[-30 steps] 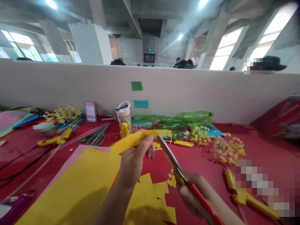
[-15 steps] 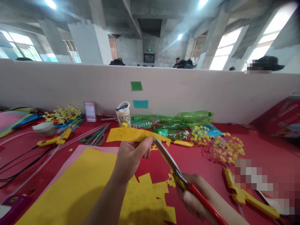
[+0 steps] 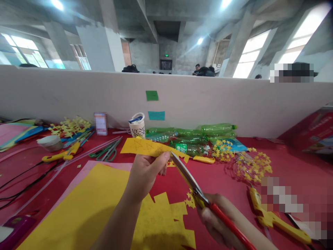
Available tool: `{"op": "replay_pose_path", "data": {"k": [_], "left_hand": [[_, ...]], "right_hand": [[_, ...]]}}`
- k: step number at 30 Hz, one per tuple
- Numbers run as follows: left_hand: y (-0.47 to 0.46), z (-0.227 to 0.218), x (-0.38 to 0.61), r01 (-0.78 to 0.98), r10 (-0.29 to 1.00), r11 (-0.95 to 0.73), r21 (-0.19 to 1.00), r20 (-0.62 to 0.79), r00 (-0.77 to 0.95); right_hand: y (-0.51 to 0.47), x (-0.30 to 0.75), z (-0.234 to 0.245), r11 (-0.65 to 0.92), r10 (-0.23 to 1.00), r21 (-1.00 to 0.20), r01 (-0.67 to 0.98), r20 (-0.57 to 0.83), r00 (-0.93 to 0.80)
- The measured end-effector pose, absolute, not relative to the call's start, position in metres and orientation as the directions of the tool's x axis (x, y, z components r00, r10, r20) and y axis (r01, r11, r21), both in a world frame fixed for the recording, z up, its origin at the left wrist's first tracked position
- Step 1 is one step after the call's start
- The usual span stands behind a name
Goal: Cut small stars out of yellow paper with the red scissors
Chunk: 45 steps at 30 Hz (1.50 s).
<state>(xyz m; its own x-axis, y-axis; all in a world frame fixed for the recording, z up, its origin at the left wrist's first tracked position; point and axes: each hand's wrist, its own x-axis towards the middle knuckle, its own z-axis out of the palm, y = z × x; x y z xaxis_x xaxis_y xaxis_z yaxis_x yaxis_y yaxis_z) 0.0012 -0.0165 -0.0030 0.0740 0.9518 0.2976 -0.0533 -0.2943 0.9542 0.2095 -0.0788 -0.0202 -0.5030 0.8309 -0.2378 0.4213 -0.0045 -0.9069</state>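
Between the thumb and fingers of my left hand (image 3: 149,170) is a yellow paper strip (image 3: 142,147) with stars drawn on it in outline. My right hand (image 3: 218,217) is closed around the red handles of a pair of scissors (image 3: 186,172). Their blade tips meet the strip right beside my left thumb, and the blades look nearly together. Below the blades, small cut-out yellow stars (image 3: 190,199) lie on the red table (image 3: 166,180). Large yellow sheets (image 3: 85,201) spread under my left forearm, with notched edges on the right.
Green plastic bottles (image 3: 215,130) and a paper cup (image 3: 137,126) stand along the white partition (image 3: 78,92). Yellow glue guns (image 3: 281,222) lie at both sides, cords on the left. Green-handled scissors (image 3: 106,151), a yellow cutter (image 3: 204,159) and star strings (image 3: 256,166) lie around.
The strip's left end has tilted slightly and shifted a little to the right. My right hand and the scissor handles have moved very slightly; the blade tips stay at the same place.
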Motion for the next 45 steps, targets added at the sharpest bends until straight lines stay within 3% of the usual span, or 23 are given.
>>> {"op": "replay_pose_path", "data": {"k": [13,28,36,45], "left_hand": [[-0.015,-0.002,0.0,-0.049,0.947,-0.305,0.951,0.308,0.089],[-0.02,-0.002,0.011,-0.049,0.946,-0.324,0.945,0.325,0.0],[-0.028,-0.002,0.019,0.166,0.957,-0.29,0.943,0.291,0.02],[-0.03,0.001,0.02,0.154,0.946,-0.323,0.934,0.323,0.025]], "right_hand": [[-0.077,0.21,-0.022,-0.045,0.828,-0.896,0.442,-0.281,-0.485],[-0.075,0.214,-0.031,0.092,0.842,-0.922,0.377,-0.13,-0.524],[-0.077,0.214,-0.035,0.064,0.831,-0.955,0.291,-0.11,-0.546],[-0.078,0.214,-0.035,0.038,0.83,-0.962,0.27,-0.12,-0.545]]}}
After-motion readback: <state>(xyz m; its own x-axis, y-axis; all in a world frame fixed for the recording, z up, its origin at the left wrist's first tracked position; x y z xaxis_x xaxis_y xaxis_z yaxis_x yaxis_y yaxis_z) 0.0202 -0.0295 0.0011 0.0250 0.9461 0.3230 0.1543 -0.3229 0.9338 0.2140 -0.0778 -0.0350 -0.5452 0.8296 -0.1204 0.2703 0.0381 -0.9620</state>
